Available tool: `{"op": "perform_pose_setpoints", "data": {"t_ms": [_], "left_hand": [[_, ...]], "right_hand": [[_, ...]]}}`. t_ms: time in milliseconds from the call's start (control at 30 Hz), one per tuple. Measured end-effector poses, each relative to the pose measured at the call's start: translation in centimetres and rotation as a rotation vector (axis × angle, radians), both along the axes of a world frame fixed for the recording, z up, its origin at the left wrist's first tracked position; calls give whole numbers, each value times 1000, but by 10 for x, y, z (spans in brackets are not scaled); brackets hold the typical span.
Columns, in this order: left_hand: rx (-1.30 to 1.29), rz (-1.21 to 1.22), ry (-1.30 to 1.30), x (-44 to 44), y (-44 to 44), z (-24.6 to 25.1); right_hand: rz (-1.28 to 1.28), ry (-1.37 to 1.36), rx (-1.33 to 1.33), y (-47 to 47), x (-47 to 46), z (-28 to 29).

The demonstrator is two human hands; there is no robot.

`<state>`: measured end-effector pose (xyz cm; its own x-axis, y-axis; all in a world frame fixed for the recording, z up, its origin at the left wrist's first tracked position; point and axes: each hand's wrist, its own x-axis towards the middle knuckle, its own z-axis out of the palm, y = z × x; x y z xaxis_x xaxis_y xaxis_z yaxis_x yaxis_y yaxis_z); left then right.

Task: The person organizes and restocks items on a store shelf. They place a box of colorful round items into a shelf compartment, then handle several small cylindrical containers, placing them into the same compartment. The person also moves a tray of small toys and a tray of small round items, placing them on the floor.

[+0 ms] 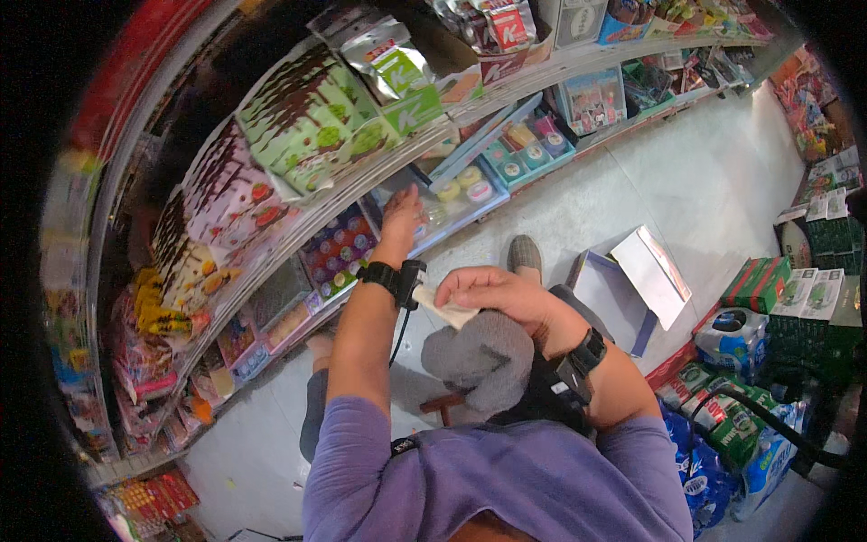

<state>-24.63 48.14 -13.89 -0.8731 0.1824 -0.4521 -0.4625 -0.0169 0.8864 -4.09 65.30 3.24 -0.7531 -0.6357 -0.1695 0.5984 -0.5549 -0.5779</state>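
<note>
My left hand [404,215] reaches into a shallow display box [498,200] on the lowest shelf, its fingers raised beside small round-lidded containers [469,183]. Whether it touches one of them cannot be made out. In my right hand [488,291] is a piece of pale cloth or paper [447,310], pinched between thumb and fingers. A bunched grey cloth [481,356] lies just below that hand, over my lap. Next to the display box stands a teal box [535,152] of similar small containers.
An opened cardboard box [613,295] lies on the floor to the right. Shrink-wrapped bottle packs [731,342] and stacked cartons [755,284] stand beyond it. Large snack packages [305,122] overhang the shelf edge [386,175] above the lowest shelf. My shoe [525,254] is near that shelf.
</note>
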Motion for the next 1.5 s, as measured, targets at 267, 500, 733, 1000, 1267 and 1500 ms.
{"op": "perform_pose_setpoints", "data": {"t_ms": [267, 500, 733, 1000, 1267, 1500], "left_hand": [[-565, -491, 492, -77, 12, -52], [-23, -223, 255, -98, 17, -92], [418, 60, -184, -111, 9, -93], [222, 181, -87, -44, -15, -69], [519, 379, -196, -17, -51, -64], [344, 346, -44, 11, -61, -44]], "right_hand": [[-29, 62, 68, 13, -7, -16], [-71, -8, 35, 21, -4, -17], [-108, 79, 49, 10, -4, -26], [-146, 199, 139, 2, -3, -27], [-140, 247, 214, 1, 0, -25], [-131, 285, 244, 5, 1, -23]]}}
